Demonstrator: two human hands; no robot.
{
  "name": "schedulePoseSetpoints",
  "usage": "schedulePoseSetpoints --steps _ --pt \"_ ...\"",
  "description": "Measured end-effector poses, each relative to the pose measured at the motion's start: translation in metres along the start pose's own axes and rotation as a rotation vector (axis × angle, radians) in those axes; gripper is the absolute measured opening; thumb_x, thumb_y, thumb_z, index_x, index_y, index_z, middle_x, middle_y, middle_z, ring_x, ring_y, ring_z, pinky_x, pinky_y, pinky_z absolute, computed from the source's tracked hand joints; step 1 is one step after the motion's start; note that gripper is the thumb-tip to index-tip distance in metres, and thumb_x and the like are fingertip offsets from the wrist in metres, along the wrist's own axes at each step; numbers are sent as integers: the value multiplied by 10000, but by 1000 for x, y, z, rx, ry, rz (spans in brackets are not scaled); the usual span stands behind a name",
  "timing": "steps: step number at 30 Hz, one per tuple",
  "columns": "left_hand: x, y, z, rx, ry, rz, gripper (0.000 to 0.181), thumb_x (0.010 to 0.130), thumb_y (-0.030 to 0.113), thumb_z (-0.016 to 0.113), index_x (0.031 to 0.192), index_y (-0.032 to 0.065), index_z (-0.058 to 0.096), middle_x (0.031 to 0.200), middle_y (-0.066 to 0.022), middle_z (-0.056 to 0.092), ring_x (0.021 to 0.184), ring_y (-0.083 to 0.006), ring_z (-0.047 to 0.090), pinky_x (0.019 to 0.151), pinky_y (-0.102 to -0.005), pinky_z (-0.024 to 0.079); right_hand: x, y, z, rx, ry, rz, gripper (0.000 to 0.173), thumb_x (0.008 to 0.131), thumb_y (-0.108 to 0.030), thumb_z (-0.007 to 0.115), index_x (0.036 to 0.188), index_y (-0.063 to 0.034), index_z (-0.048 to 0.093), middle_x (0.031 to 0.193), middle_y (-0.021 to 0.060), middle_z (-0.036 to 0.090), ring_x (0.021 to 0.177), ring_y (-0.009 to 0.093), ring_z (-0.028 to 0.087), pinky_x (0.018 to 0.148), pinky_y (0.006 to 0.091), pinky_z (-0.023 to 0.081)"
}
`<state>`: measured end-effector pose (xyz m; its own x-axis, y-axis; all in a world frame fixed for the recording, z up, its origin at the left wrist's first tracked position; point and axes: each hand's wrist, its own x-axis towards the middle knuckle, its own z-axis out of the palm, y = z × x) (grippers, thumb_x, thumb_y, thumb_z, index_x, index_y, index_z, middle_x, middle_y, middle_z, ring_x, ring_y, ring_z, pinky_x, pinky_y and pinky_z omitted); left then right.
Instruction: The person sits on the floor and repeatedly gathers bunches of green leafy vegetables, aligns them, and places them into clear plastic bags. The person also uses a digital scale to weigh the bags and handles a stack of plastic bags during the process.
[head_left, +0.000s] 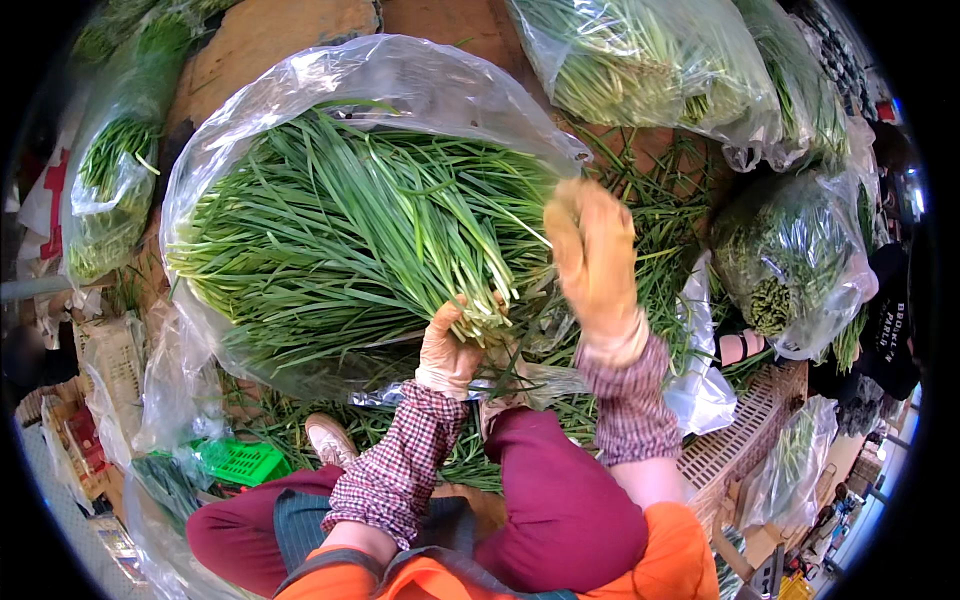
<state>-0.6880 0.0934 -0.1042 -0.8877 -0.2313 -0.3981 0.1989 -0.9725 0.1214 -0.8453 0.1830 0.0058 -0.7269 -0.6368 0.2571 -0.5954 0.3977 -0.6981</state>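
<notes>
A large clear plastic bag (405, 67) lies opened before me, filled with garlic chives (300, 232). My left hand (450, 349), in a pale glove, grips the white stem ends of a bunch of garlic chives (420, 202) that rests slantwise over the others, its leaf tips towards the upper left. At the bag's right edge is my right hand (592, 255), in a tan glove and somewhat blurred; its fingers look extended and close together. A few thin stems lie against its left side, and whether it holds them is unclear.
Bagged greens stand at the upper right (652, 67), right (795, 255) and upper left (112, 187). Loose leaves (660, 217) litter the floor. A beige plastic crate (742, 427) is at the lower right, a green crate (244, 461) at the lower left. People are partly visible at both sides.
</notes>
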Motion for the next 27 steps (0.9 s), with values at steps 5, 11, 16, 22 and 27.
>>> schedulePoseSetpoints --steps 5,11,16,22,27 --pt "2 -3 -3 -19 40 -32 272 727 191 694 936 35 618 1027 -183 611 966 -328 584 873 -464 466 -1 41 38 -268 -224 254 938 816 -689 331 1145 185 416 809 260 586 723 389 595 618 412 494" --pt "6 -5 -7 1 186 -14 417 743 166 703 1097 14 544 1075 -105 600 999 -245 569 881 -389 463 -28 23 60 -57 -336 379 871 794 -690 394 978 159 457 781 285 575 697 410 589 568 436 473" --pt "15 0 42 119 -49 -87 590 823 331 607 1282 19 407 1181 -110 528 1085 -238 504 975 -381 379 -45 -6 71 -273 -353 108 1074 685 -801 359 1072 199 417 943 274 550 838 367 556 731 412 439" --pt "7 11 30 247 101 -20 427 819 198 512 1191 -10 492 1190 -123 535 1085 -282 506 998 -416 360 -56 -26 67 -383 -355 -2 932 688 -725 480 1024 144 496 889 202 515 866 330 508 753 409 402" --pt "11 17 -16 -33 162 -157 263 797 133 582 1003 -29 579 1110 -140 578 965 -258 580 824 -398 510 -62 -16 70 179 -322 132 486 791 -414 613 943 43 552 860 193 529 760 303 540 670 371 450"
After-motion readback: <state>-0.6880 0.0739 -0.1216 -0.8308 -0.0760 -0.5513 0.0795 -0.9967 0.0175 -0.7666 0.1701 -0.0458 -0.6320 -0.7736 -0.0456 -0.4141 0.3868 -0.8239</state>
